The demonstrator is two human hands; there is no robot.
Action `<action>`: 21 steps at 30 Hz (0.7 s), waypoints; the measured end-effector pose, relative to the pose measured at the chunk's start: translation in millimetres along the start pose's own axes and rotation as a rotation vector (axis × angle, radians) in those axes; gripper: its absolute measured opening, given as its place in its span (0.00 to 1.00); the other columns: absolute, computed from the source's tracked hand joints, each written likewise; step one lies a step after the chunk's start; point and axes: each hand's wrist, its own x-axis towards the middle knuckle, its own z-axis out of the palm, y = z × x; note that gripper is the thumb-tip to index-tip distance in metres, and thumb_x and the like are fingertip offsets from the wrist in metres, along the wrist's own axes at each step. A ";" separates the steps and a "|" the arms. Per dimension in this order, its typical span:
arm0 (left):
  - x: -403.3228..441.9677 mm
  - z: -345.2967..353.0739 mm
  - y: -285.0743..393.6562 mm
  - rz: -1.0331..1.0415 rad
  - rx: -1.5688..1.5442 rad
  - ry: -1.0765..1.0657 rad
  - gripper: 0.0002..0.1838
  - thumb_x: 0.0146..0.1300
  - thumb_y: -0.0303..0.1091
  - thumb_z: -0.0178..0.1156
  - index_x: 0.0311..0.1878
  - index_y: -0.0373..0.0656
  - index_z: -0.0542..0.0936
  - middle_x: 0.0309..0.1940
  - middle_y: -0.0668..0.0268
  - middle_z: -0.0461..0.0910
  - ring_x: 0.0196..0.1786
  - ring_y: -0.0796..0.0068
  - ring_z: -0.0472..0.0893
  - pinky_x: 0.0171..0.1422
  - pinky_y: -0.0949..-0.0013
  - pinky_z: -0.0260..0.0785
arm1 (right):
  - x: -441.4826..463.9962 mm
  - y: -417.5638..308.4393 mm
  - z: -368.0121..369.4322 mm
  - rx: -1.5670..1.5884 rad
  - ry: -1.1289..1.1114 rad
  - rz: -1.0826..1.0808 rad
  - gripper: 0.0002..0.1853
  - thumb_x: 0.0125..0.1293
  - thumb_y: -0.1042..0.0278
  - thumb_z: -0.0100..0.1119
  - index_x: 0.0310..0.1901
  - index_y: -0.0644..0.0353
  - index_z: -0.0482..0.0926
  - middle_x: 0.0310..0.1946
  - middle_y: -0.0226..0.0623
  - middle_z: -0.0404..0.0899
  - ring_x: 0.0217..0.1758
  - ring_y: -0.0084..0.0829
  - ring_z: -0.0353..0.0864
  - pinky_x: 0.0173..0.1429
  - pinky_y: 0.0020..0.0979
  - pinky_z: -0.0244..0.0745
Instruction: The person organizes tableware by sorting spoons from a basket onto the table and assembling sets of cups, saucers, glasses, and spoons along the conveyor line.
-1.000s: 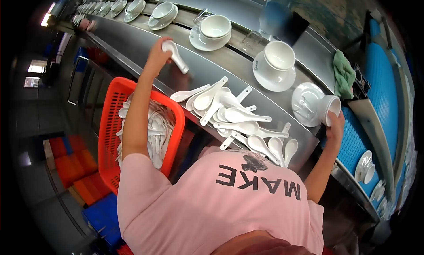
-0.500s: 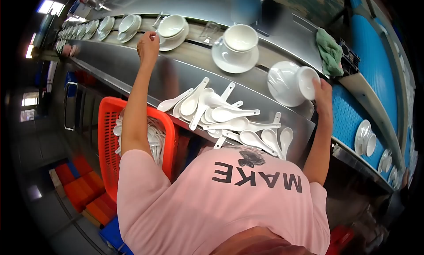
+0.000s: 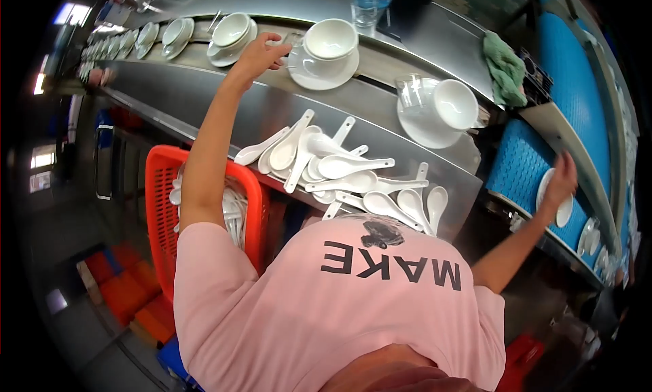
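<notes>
My left hand (image 3: pixel 261 57) reaches over the strip of tableware with its fingers apart. A small clear glass (image 3: pixel 293 41) is at its fingertips, beside a white bowl (image 3: pixel 331 39) on a saucer (image 3: pixel 324 76); contact is unclear. On the right, my right hand (image 3: pixel 561 181) is stretched out over the blue mesh belt (image 3: pixel 519 164). Its fingers look extended, and it partly covers a white saucer and bowl (image 3: pixel 562 212) there. Between my arms, another bowl (image 3: pixel 456 104) tilts on a saucer (image 3: pixel 428 134) with a glass (image 3: pixel 410 92).
White spoons (image 3: pixel 356 166) lie piled on the metal ledge (image 3: pixel 455 188). An orange basket (image 3: pixel 255 202) of spoons stands below left. More bowl-and-saucer sets (image 3: pixel 146 39) line the far left. A green cloth (image 3: pixel 504 69) and a water container (image 3: pixel 367 5) lie beyond.
My right hand has let go of the nearest bowl and moved right and down over the blue belt. My left hand has moved right, and its fingers have spread. The tableware appears further left.
</notes>
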 end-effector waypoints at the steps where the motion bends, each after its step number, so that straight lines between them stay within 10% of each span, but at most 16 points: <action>1: -8.3 -5.2 -5.7 0.050 -0.026 0.013 0.30 0.53 0.44 0.61 0.55 0.34 0.66 0.40 0.56 0.76 0.41 0.68 0.75 0.46 0.68 0.67 | 4.6 50.5 -17.2 -0.252 0.080 0.000 0.15 0.56 0.72 0.54 0.46 0.61 0.77 0.42 0.44 0.79 0.44 0.36 0.79 0.49 0.31 0.72; 4: -46.5 -22.4 -23.5 0.223 0.252 0.093 0.22 0.52 0.40 0.61 0.46 0.35 0.71 0.36 0.56 0.77 0.37 0.67 0.76 0.43 0.68 0.67 | -0.6 142.6 -57.4 -0.631 -0.085 0.104 0.26 0.49 0.71 0.57 0.54 0.61 0.71 0.44 0.47 0.77 0.40 0.36 0.79 0.42 0.31 0.74; 8: -113.2 -34.5 -23.7 0.123 0.575 -0.295 0.13 0.42 0.36 0.63 0.27 0.37 0.76 0.24 0.55 0.77 0.28 0.61 0.77 0.34 0.64 0.68 | -8.9 176.5 -72.4 0.060 -0.369 0.589 0.34 0.45 0.71 0.58 0.59 0.59 0.63 0.40 0.44 0.74 0.36 0.33 0.77 0.29 0.28 0.75; 14: -136.0 -28.9 -33.5 -0.069 0.447 -0.410 0.10 0.43 0.31 0.61 0.29 0.36 0.78 0.19 0.57 0.75 0.23 0.68 0.75 0.30 0.68 0.66 | -18.0 137.8 -59.1 0.102 -0.342 0.718 0.35 0.41 0.65 0.63 0.56 0.63 0.68 0.43 0.39 0.74 0.41 0.35 0.76 0.38 0.34 0.74; 21: -96.9 -52.1 -62.4 -0.011 0.344 0.016 0.11 0.49 0.33 0.58 0.32 0.35 0.79 0.20 0.64 0.77 0.23 0.77 0.74 0.26 0.73 0.65 | -37.7 137.4 -31.9 0.659 -0.326 0.565 0.30 0.44 0.73 0.58 0.55 0.65 0.67 0.47 0.39 0.73 0.49 0.34 0.74 0.55 0.32 0.68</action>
